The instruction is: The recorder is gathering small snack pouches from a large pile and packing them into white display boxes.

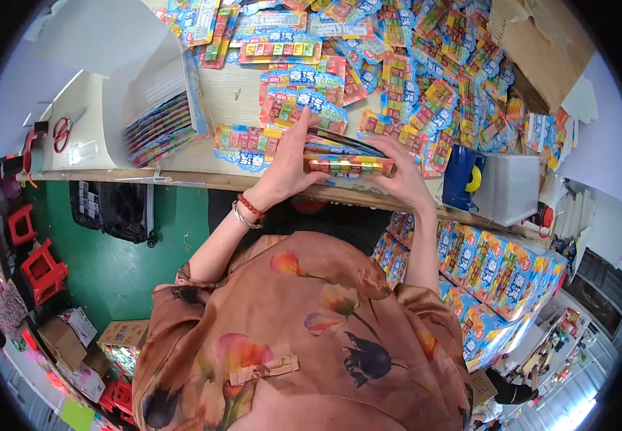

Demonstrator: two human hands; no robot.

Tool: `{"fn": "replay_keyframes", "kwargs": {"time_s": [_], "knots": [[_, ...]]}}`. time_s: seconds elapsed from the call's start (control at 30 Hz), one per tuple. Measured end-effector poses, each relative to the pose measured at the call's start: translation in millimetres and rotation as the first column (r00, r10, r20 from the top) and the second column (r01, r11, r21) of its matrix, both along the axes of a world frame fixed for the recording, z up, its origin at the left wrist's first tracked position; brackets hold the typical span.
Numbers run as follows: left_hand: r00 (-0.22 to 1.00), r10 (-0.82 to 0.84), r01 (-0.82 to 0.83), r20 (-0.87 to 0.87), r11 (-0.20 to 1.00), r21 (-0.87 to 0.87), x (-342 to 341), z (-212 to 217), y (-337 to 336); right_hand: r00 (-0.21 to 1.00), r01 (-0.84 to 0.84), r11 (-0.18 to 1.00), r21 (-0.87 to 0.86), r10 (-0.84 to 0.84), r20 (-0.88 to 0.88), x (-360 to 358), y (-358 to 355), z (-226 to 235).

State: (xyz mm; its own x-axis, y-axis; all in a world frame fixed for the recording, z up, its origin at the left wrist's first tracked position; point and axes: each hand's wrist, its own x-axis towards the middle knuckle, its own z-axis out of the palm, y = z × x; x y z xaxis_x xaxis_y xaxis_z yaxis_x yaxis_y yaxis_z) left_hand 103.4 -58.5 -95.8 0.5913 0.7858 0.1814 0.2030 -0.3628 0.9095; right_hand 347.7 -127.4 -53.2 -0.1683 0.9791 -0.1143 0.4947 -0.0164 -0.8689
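Both my hands hold one stack of flat colourful blister packs (347, 164) on edge at the near edge of the wooden table (232, 97). My left hand (289, 161), with a red bead bracelet and a metal bangle at the wrist, grips the stack's left end, its fingers reaching over the top. My right hand (401, 172) closes around the right end. More loose packs (303, 104) lie flat just behind the stack, and a big heap of the same packs (433, 65) covers the far right of the table.
A white open carton (156, 108) holding upright packs stands at the left, red scissors (63, 129) beyond it. A brown cardboard box (541, 43) sits at the far right, a blue tape dispenser (465, 179) and grey box (512, 188) by my right hand. Printed cartons (498, 273) are stacked below; red stools (41, 269) stand on the green floor.
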Motion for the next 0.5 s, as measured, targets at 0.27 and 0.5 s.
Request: {"fn": "replay_keyframes", "kwargs": {"time_s": [0.27, 0.5], "knots": [[0.997, -0.071, 0.073, -0.038, 0.996, 0.044, -1, -4, -4, 0.969, 0.209, 0.969, 0.13, -0.223, 0.104, -15, -25, 12], [0.989, -0.128, 0.128, -0.071, 0.992, -0.006, -3, -2, -3, 0.824, 0.44, 0.808, 0.392, -0.537, 0.18, -40, -61, -19]]}}
